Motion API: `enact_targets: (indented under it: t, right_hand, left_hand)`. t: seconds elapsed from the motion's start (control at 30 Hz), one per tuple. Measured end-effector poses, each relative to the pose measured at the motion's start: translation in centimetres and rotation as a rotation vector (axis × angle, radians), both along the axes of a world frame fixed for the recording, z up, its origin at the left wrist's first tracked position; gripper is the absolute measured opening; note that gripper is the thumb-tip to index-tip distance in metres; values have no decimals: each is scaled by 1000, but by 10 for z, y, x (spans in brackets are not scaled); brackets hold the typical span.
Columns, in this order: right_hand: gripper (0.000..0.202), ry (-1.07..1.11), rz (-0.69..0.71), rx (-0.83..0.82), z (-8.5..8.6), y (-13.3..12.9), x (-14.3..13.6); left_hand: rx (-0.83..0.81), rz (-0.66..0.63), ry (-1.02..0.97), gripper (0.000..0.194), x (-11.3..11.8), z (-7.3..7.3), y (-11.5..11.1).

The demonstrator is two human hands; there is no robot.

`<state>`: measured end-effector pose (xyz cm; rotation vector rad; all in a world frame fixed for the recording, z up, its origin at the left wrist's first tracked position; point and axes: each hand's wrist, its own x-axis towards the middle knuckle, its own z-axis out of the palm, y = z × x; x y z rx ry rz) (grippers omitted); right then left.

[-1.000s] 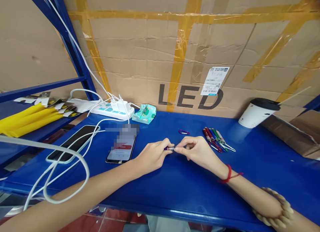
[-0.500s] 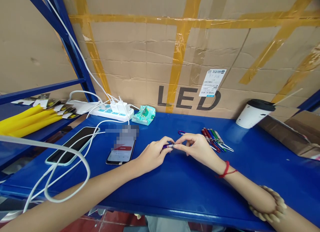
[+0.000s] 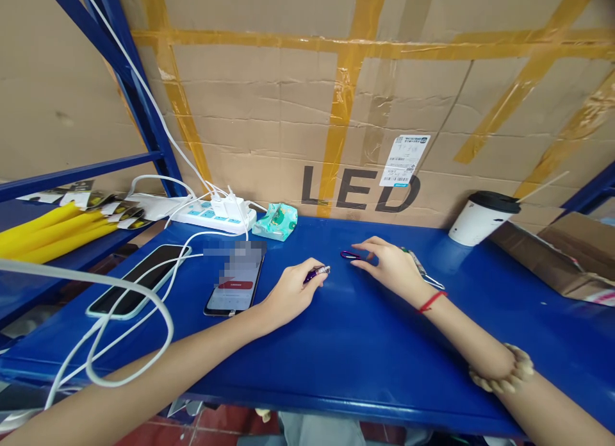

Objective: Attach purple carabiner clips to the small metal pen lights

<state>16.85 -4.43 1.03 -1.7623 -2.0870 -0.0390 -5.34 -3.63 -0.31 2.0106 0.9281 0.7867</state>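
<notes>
A shiny purple metal tube (image 3: 317,274) is pinched by the left hand (image 3: 291,293); the right hand (image 3: 393,268) is spread beside a curved carabiner (image 3: 350,255).

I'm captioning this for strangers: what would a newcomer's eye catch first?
Probably the brown cardboard wall with big black letters, LED, behind the glossy blue table. Next, the long yellow items at far left. In the middle, the left hand holds a small purple-silver tube, and the open right hand is at a purple looped clip.
</notes>
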Motion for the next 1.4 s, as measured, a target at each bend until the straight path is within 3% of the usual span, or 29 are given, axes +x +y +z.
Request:
enact_targets:
  t: [0.1, 0.4, 0.8, 1.07, 1.4]
  right_hand:
    - [26, -115, 34, -3, -7, 6, 8]
    - [18, -62, 176, -62, -7, 9, 3]
    - [13, -123, 269, -55, -6, -3, -23]
    - [12, -81, 298, -70, -5, -6, -30]
    - [15, -27, 298, -98, -5, -11, -31]
  left_hand:
    - [-24, 26, 6, 21, 1, 2, -1]
    - [-49, 26, 59, 45, -3, 2, -1]
    - [-94, 87, 69, 38, -4, -3, 2]
    - [108, 130, 291, 21, -3, 4, -4]
    - [254, 64, 338, 29, -4, 11, -13]
